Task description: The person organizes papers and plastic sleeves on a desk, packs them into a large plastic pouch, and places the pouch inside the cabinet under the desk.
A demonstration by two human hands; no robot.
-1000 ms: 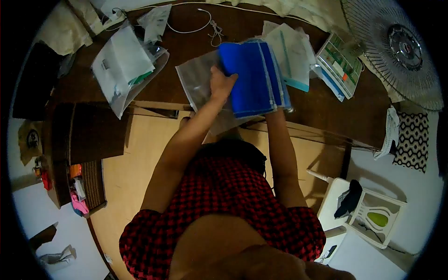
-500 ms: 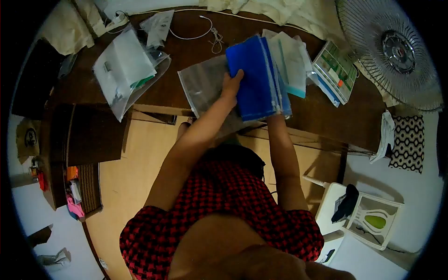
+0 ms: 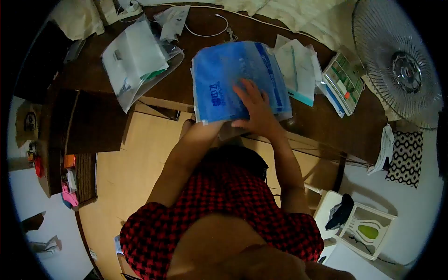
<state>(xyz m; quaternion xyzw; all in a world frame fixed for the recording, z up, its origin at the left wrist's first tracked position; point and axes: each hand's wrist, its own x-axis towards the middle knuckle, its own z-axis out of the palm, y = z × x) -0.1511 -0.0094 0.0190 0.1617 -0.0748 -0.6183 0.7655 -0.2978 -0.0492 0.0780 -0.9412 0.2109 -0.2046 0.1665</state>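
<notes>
Room for us to slide a hand over the worktop (image 3: pixel 175 86) between the clear pouch (image 3: pixel 135 56) and the blue bags (image 3: pixel 212 67), a looped white cable (image 3: pixel 203 36) beyond, pale folders (image 3: pixel 301 70) crowding the bags' right side, a green-patterned stack (image 3: pixel 344 84) and fan (image 3: pixel 406 70) blocking our far right.

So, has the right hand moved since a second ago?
Yes: the right hand went leftward, away from the teal-edged packet, onto the blue bags.

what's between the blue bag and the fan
In the head view, white, teal-edged packets, then a green-and-white stack, lie between the blue bag and the fan.
</notes>
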